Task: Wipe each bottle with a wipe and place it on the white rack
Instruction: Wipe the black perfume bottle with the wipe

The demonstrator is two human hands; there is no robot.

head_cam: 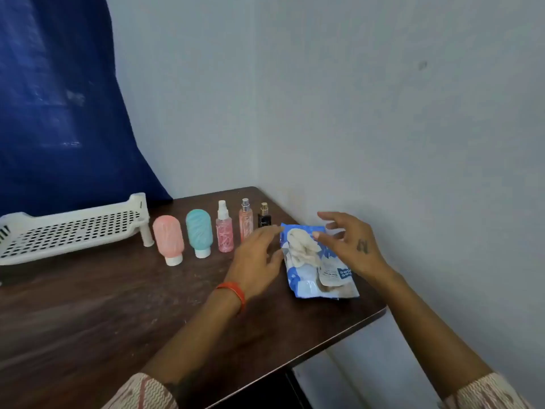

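Your left hand (259, 258) and right hand (348, 243) hover with fingers spread over the wipe pack (317, 261) — ready to pull one — while five bottles (168, 239) wait beside the white rack (70, 231).

Bare dark wooden worktop (88, 305) lies open in front of the white perforated plastic rack (70, 231). A row of five upright bottles (200, 237) bars the rear edge; the grey wall (413, 143) closes the right side.

A dark wooden table (88, 305) meets pale walls (383, 113); blue curtain (59, 113) hangs left.
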